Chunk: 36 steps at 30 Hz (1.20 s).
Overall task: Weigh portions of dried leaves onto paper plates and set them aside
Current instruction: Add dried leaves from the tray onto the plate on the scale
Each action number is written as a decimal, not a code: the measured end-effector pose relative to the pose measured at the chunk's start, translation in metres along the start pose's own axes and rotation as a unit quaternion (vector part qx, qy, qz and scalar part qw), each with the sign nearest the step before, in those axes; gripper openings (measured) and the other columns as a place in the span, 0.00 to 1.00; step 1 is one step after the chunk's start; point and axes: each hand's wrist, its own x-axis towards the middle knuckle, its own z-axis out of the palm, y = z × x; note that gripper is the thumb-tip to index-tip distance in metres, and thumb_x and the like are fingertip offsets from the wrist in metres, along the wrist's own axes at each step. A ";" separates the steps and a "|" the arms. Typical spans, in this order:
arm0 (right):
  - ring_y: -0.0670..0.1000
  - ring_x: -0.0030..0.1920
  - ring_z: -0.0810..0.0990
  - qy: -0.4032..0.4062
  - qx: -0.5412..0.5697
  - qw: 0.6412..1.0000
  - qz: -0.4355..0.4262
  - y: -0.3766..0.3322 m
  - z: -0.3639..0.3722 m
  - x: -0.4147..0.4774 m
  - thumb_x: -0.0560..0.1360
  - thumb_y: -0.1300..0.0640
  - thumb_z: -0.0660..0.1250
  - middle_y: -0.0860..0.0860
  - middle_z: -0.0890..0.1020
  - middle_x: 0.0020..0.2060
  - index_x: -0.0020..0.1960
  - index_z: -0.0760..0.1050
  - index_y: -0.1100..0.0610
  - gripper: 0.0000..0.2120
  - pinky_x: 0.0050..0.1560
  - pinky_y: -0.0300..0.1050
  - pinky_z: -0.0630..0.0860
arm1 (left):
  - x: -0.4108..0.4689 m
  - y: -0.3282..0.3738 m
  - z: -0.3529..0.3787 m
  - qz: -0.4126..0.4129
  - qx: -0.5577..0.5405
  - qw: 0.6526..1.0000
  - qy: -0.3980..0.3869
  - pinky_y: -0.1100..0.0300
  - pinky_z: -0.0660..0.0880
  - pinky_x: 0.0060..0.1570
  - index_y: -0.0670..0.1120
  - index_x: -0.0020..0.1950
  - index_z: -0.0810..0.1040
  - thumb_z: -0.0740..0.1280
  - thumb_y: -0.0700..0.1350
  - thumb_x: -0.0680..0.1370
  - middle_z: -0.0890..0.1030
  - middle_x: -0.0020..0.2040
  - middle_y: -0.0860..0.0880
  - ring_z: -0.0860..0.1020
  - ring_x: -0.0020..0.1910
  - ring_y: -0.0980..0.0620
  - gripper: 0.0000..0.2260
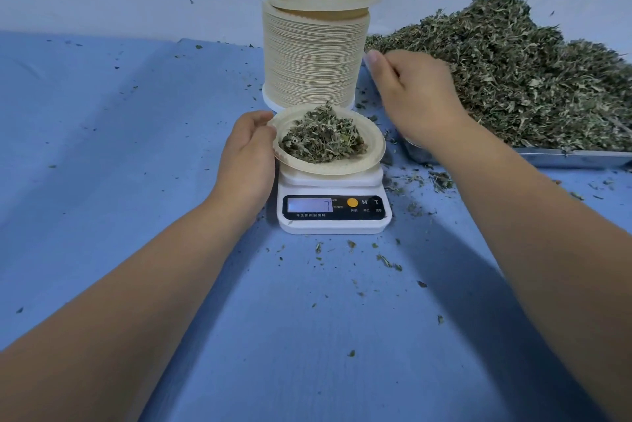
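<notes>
Paper plate [328, 169] of dried leaves [324, 140] on scale [333, 214], mid tabletop [130, 154]. Left hand [247, 154]: grip curled on plate's left rim. Right hand [418, 96] over heap [513, 72] at left end of tray [581, 157]; fingers hidden, possibly pinching leaves, cannot tell. Plate stack [314, 55] just beyond scale.

Open blue cloth [102, 148] spans the frame's left and bottom; plate stack [313, 55], scale [333, 213] and leaf tray [564, 158] block centre and right.
</notes>
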 end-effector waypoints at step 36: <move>0.54 0.54 0.80 -0.124 -0.140 0.982 -0.005 -0.009 0.003 -0.065 0.84 0.38 0.47 0.49 0.84 0.46 0.63 0.74 0.51 0.24 0.75 0.58 0.55 | -0.001 0.008 -0.001 -0.045 -0.008 0.999 -0.026 0.52 0.65 0.72 0.53 0.76 0.68 0.59 0.54 0.74 0.71 0.73 0.55 0.70 0.71 0.55 0.28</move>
